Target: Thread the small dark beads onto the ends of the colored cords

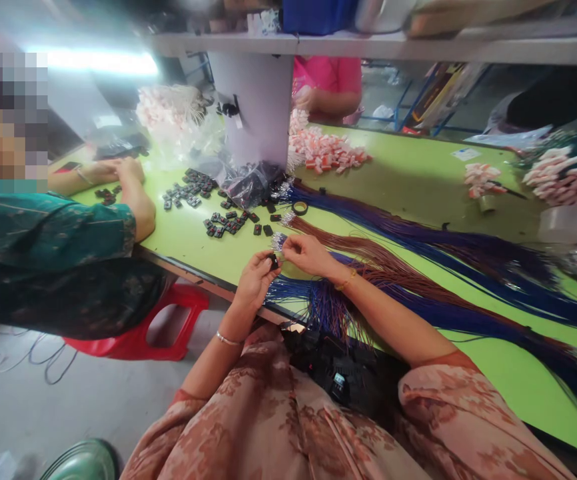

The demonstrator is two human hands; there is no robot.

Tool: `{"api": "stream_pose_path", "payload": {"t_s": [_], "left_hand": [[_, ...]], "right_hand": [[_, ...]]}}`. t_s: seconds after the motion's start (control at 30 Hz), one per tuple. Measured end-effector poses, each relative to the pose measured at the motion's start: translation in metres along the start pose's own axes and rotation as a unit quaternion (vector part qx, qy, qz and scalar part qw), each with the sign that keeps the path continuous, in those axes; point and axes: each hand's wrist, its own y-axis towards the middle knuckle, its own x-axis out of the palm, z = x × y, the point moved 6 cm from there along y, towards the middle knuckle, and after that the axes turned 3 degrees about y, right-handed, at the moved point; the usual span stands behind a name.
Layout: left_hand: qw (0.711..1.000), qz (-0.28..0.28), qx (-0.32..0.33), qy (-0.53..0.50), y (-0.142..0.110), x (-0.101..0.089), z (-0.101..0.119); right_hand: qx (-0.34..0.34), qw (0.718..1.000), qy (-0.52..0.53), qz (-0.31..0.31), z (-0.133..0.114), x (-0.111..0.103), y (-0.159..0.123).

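Left hand (252, 283) has a small black piece (273, 262) pinched at the fingertips, above the near edge of the green desk (508, 383). Right hand (307, 255) is just beside it, fingers curled in tight, can't tell if there's a wire in there. Brown wires (353, 244) run off past the right hand, blue wires (443, 312) pass by that forearm, and loose black parts (228, 225) sit beyond the left.

My left hand (252, 281) angles forward with thumb and fingers pinched, close beside my right hand (308, 255), its knuckles uppermost and its own fingertips drawn together, while my left forearm (212, 362) and right forearm (393, 315), both bare, slant inward in front of me
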Motion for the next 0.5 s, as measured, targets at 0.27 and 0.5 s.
{"api": "stream_pose_path", "payload": {"t_s": [0.27,0.5], "left_hand": [[1.0,-0.026,-0.003,-0.001,0.001,0.004,-0.004],[0.999,-0.037,-0.006,0.005,0.001,0.006,-0.006]], "right_hand": [[0.027,0.999,-0.024,-0.019,-0.004,0.007,-0.022],[0.017,0.999,-0.023,-0.029,-0.005,0.009,-0.024]]}}
